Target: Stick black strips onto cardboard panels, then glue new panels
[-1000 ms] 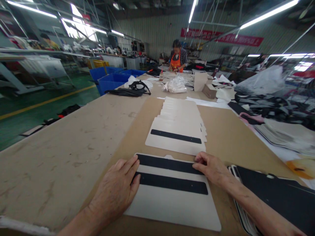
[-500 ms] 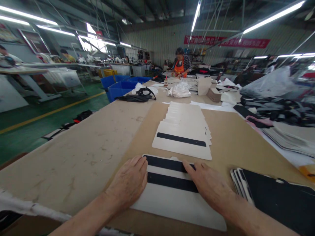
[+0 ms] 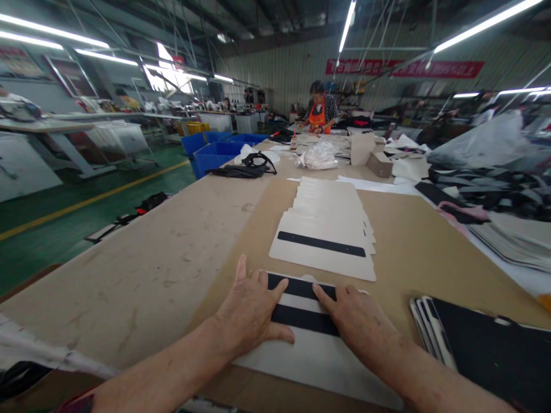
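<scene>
A pale panel with two black strips across its upper part lies flat before me; the far strip runs along its top edge, and the near strip runs parallel below it. My left hand is open over the panel's left side, its fingers spread and touching near the strips. My right hand rests on the right side, thumb on the far strip and fingers laid out towards the right edge, which it partly covers. Beyond them lies an overlapping row of pale panels, the nearest bearing one black strip.
A stack of black-faced panels lies at the right, with pale sheets beyond it. Black straps, a clear plastic bag and blue bins are farther off. A person in an orange apron stands at the far end.
My left hand has moved right from the panel's left edge onto its strips, and its fingers have spread apart. My right hand stays on the right side. The view has shifted slightly.
</scene>
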`<action>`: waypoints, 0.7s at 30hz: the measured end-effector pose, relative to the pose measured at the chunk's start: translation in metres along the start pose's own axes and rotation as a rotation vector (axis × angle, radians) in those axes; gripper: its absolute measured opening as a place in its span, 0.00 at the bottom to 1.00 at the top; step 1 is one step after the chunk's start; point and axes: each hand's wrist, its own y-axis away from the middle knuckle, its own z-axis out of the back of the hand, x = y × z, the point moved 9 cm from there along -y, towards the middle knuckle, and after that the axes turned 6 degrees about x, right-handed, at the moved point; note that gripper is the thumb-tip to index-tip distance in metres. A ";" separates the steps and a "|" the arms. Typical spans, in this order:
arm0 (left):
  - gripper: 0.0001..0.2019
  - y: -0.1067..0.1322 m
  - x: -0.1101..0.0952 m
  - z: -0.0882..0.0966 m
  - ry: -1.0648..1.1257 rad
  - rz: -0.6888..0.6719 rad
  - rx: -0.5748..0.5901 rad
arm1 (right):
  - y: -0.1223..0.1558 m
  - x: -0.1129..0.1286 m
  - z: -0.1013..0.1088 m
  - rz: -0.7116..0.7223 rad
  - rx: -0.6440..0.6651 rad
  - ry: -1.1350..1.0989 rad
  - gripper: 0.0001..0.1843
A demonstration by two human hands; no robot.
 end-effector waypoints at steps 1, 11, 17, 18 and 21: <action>0.50 0.002 0.001 -0.001 0.012 -0.003 -0.002 | 0.003 -0.006 -0.004 0.000 -0.034 -0.010 0.36; 0.43 0.015 0.014 -0.012 0.182 0.064 -0.053 | 0.038 -0.061 -0.049 -0.017 -0.164 -0.115 0.37; 0.42 0.017 0.016 -0.013 0.244 0.070 -0.071 | 0.026 -0.055 -0.019 0.102 -0.237 -0.225 0.35; 0.42 0.017 0.016 -0.013 0.246 0.070 -0.068 | 0.020 -0.050 -0.015 0.133 -0.250 -0.236 0.36; 0.43 0.016 0.016 -0.014 0.249 0.059 -0.055 | 0.000 -0.037 -0.016 0.177 -0.226 -0.265 0.35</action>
